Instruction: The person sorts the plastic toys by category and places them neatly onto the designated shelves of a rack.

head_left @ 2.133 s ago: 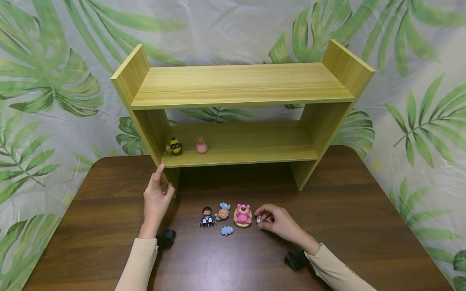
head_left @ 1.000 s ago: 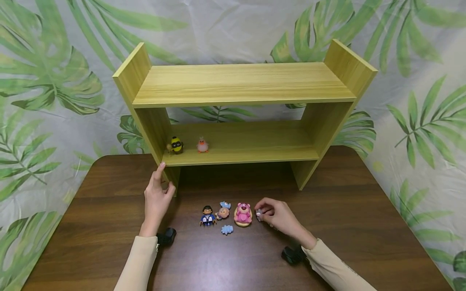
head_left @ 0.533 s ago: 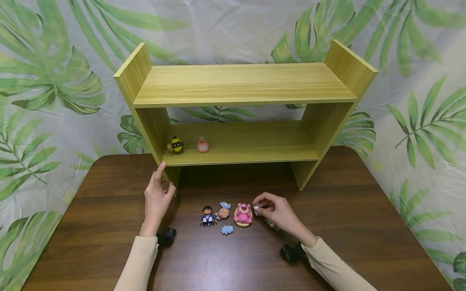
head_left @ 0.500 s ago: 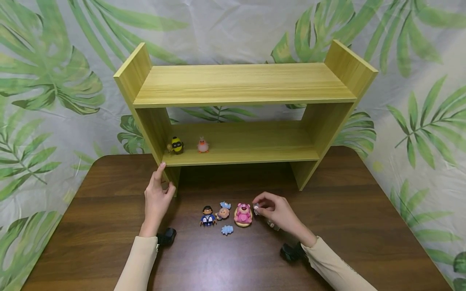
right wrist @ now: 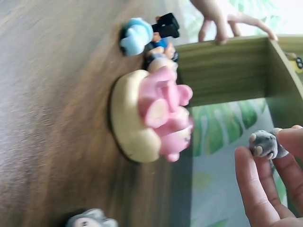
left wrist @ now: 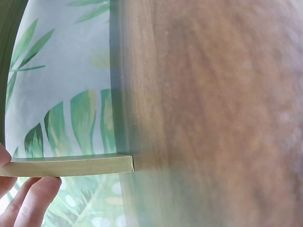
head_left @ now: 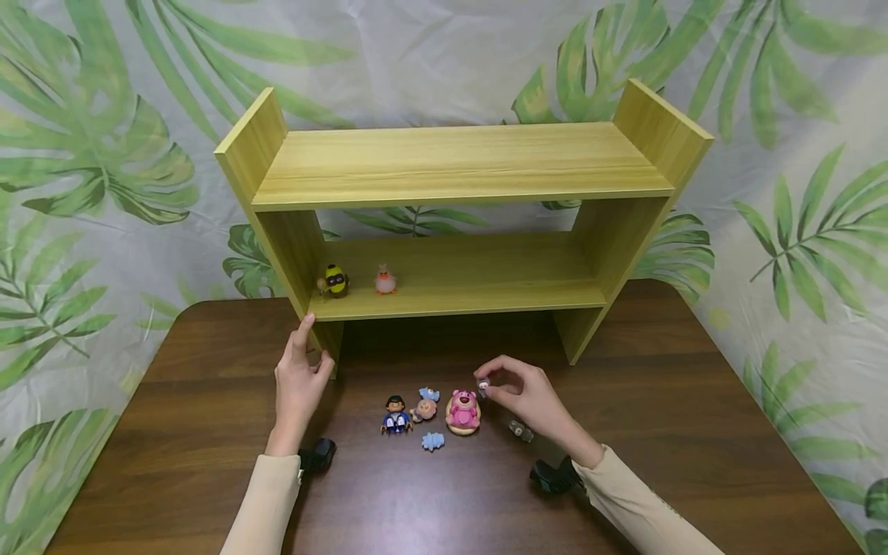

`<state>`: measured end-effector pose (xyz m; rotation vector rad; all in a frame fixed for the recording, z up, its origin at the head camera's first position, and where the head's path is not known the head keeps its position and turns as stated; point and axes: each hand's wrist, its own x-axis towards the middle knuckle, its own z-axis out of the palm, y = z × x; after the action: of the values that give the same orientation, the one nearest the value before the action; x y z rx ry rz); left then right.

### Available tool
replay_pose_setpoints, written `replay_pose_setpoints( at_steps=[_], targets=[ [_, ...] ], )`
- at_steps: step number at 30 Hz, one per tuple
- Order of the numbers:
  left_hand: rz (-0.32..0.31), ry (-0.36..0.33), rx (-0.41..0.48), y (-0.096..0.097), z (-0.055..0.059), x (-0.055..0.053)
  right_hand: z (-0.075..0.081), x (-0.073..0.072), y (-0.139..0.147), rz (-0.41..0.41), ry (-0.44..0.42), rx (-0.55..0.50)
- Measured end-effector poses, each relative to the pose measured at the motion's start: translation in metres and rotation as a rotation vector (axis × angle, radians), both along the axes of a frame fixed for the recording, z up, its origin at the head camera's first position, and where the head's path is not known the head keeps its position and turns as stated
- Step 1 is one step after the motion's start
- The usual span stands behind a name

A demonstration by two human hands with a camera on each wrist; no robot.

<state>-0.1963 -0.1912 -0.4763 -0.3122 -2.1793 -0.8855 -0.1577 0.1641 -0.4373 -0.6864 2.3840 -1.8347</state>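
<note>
My right hand [head_left: 530, 397] pinches a small grey figurine [right wrist: 269, 144] between thumb and fingertips, just above the table and behind the pink bear figurine [head_left: 462, 412]. The bear sits on a cream base. At the left, my left hand [head_left: 298, 385] grips the front edge of the wooden shelf's [left wrist: 71, 167] side panel, thumb on one face and fingers on the other. Left of the bear are a blue-jacketed toy figure [head_left: 395, 416], a peach-faced figurine [head_left: 424, 409] and two light-blue pieces, one nearer me [head_left: 433, 441]. Another grey figurine [head_left: 520, 431] lies by the right wrist.
On the middle board, at its left end, stand a yellow-and-black figurine [head_left: 336, 281], a tiny tan one [head_left: 322, 287] beside it and a pink bird-like figurine [head_left: 385, 280]. The top board [head_left: 458, 162] overhangs them. A leaf-print cloth [head_left: 430, 62] hangs behind the brown table [head_left: 388, 501].
My right hand has lifted the grey figurine and carried it forward and slightly left. The other grey figurine, earlier hidden by the hand, now shows. The left hand stays on the panel.
</note>
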Motion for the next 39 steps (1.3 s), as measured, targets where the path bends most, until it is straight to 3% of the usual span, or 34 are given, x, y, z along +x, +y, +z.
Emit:
replay_pose_setpoints(
  at_steps=[12, 19, 27, 35, 39],
  targets=[
    [0.002, -0.009, -0.001, 0.000, 0.000, 0.001, 0.023, -0.006, -0.012, 0.008, 0.124, -0.079],
    [-0.007, -0.004, 0.008, 0.000, -0.001, 0.001, 0.054, -0.001, -0.024, 0.025, 0.144, -0.092],
    [-0.003, 0.000, 0.002, 0.000, 0.000, 0.001, 0.047, -0.016, -0.028, 0.011, 0.161, -0.115],
    [-0.011, -0.009, 0.005, 0.000, 0.000, 0.000, 0.058, -0.024, -0.036, -0.018, 0.149, -0.147],
    [-0.010, -0.003, 0.002, 0.000, 0.000, 0.000, 0.073, -0.024, -0.040, -0.042, 0.161, -0.129]
  ],
)
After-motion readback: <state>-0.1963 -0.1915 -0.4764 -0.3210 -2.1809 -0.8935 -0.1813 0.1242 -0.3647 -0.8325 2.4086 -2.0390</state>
